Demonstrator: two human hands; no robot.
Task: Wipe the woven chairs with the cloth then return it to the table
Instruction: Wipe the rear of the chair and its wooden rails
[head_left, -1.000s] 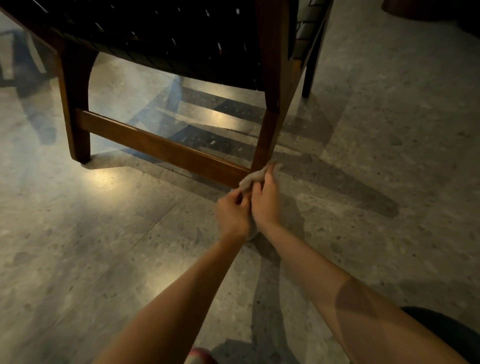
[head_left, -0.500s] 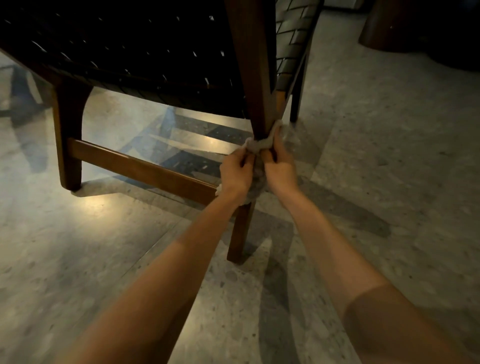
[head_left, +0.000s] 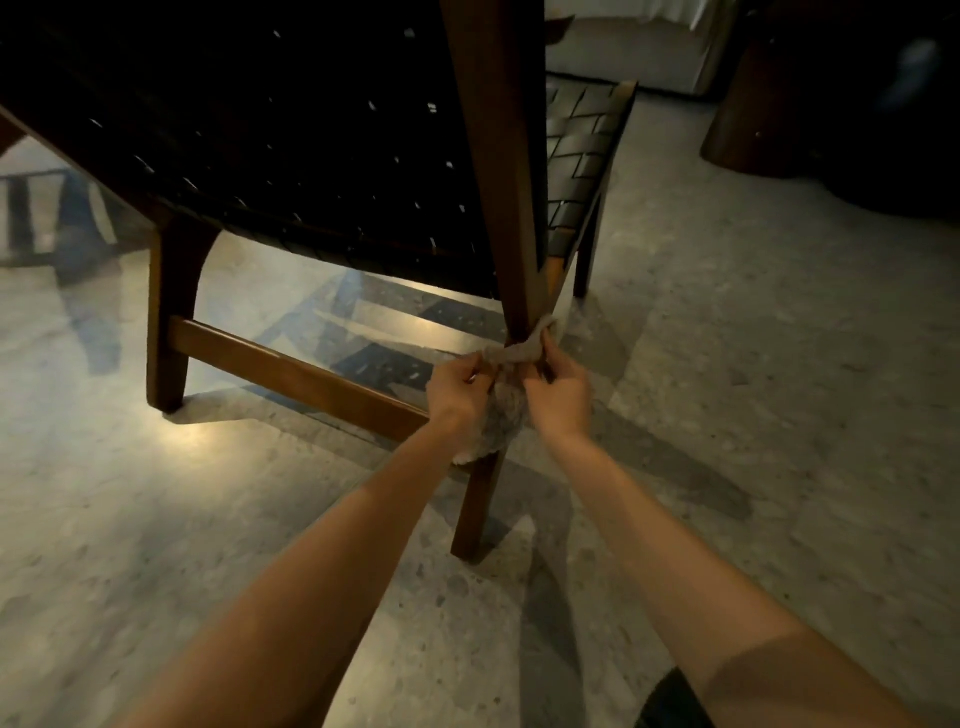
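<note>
the pale, fluffy cloth (head_left: 522, 354) is looped round a wooden leg (head_left: 506, 218) of the woven chair (head_left: 311, 156), just above where the low crossbar (head_left: 291, 371) meets that leg. a band of it hugs the far side of the leg and the rest hangs bunched between the two wrists. the left hand (head_left: 457, 388) holds one end to the left of the leg, its fingers (head_left: 475, 368) curled in and pinching the fabric. the right hand (head_left: 563, 394) holds the other end to the right, its fingers (head_left: 546, 347) curled round the cloth close against the wood. both forearms reach in from the bottom of the view. the chair has dark woven panels in a brown wooden frame and stands on a speckled stone floor (head_left: 753, 415) with glare and shadows under the seat. a dark rounded object (head_left: 753, 119) stands well apart at upper right, too dim to identify.
</note>
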